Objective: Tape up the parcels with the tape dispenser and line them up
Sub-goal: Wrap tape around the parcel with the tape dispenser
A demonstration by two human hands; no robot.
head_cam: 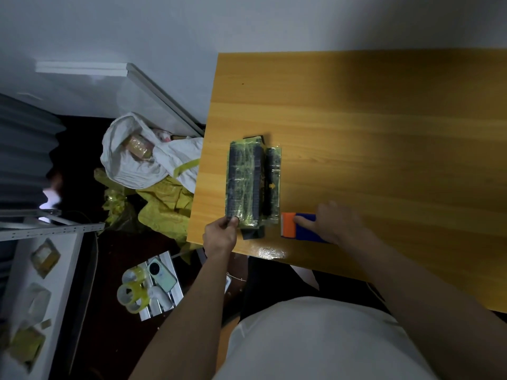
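Observation:
A long dark parcel wrapped in yellowish clear tape lies on the wooden table near its left edge. A narrower taped dark parcel lies right beside it, touching. My left hand pinches the near end of the wider parcel. The blue and orange tape dispenser sits on the table just right of the parcels' near ends. My right hand grips its blue body, thumb near the orange part.
On the floor to the left lie a white sack with a taped package inside and crumpled yellow plastic. Spare tape rolls and a phone rest on a low stand. A white shelf holds small packages.

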